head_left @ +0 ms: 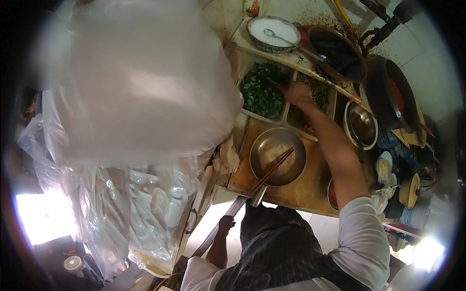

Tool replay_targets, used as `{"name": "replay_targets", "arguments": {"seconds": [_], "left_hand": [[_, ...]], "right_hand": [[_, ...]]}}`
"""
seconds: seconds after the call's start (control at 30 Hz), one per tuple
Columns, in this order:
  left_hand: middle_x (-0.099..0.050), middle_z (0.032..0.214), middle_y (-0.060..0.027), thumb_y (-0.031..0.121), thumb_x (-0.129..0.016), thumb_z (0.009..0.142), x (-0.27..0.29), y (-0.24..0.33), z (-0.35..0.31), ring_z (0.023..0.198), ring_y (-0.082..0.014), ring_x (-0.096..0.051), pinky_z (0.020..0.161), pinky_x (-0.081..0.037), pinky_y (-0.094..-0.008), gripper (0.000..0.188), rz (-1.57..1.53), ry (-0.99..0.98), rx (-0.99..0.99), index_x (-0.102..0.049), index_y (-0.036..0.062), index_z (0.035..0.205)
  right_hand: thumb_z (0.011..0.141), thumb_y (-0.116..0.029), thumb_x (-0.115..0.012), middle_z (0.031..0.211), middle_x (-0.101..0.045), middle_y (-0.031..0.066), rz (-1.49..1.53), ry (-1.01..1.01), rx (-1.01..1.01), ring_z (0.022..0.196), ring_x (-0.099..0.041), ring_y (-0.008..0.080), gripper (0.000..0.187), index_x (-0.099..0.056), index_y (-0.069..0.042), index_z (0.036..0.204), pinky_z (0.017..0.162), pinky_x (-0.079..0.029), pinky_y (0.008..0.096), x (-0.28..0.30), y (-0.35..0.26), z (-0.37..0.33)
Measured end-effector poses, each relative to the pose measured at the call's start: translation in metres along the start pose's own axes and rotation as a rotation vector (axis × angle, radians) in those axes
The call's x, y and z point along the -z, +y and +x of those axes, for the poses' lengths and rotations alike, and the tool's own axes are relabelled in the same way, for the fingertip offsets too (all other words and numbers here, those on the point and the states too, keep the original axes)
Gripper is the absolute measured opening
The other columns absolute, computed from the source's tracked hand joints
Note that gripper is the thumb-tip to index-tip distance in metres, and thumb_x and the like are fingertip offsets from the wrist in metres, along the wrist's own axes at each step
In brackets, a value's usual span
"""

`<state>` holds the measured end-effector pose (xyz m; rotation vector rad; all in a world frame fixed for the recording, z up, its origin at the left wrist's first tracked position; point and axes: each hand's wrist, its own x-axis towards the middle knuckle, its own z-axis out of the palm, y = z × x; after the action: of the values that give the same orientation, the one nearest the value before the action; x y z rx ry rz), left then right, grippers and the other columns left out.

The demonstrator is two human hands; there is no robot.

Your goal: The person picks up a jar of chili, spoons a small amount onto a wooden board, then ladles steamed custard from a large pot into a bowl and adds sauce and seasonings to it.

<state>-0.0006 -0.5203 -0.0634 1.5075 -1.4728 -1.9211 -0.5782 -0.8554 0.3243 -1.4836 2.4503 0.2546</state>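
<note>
My right arm stretches across the counter, and my right hand [297, 93] is closed at the divide between two tubs. A thin dark piece, too small to name, sticks out of its fingers over the chopped green herbs [262, 87] in the left tub. Beside it, the second tub [310, 134] holds brownish, stringy food, partly covered by my forearm. Low on the left, my left hand [226, 224] hangs near the counter's front with fingers curled and nothing visible in them. Between my arms sits a steel saucepan [264, 140], with brown chopsticks [275, 167] leaning across it.
A bowl of white granules [273, 24] with a spoon [281, 37] stands at the back. Dark pots [391, 92] and a steel bowl [365, 123] line the right. A large translucent plastic bag [145, 87] blocks the upper left; stacked plates [415, 216] stand far right.
</note>
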Motion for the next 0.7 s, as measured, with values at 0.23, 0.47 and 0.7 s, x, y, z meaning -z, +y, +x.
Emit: {"name": "replay_targets", "arguments": {"seconds": [0.23,0.47,0.7], "left_hand": [[-0.061,0.081,-0.0120,0.017,-0.064,0.085,0.011,0.048,-0.024,0.067,-0.0242,-0.065,0.060,-0.057,-0.0367,0.017,-0.233,0.139,0.677,-0.056,0.0048,0.093],[-0.060,0.073,-0.0102,0.017,-0.058,0.086,0.016,0.064,0.016,0.059,-0.0233,-0.063,0.052,-0.053,-0.0332,0.016,-0.290,0.115,0.551,-0.053,0.0017,0.090],[-0.065,0.084,-0.0062,0.015,-0.078,0.066,0.018,0.013,0.063,0.082,-0.0198,-0.062,0.070,-0.052,-0.0334,0.025,-0.022,-0.042,0.272,-0.064,0.0070,0.085]], "right_hand": [[0.086,-0.036,-0.057,0.092,-0.066,0.0200,0.158,0.215,0.004,0.092,-0.061,0.0373,0.036,-0.066,-0.005,0.101,0.082,-0.049,0.0453,0.054,0.038,-0.088],[0.086,-0.034,-0.059,0.086,-0.066,0.0219,0.325,0.228,-0.007,0.088,-0.062,0.0388,0.033,-0.065,-0.005,0.102,0.077,-0.048,0.0466,0.064,0.036,-0.134],[0.085,-0.031,-0.062,0.082,-0.064,0.0212,0.455,0.295,0.097,0.080,-0.062,0.0380,0.031,-0.064,-0.003,0.097,0.071,-0.047,0.0441,0.088,0.077,-0.222]]}}
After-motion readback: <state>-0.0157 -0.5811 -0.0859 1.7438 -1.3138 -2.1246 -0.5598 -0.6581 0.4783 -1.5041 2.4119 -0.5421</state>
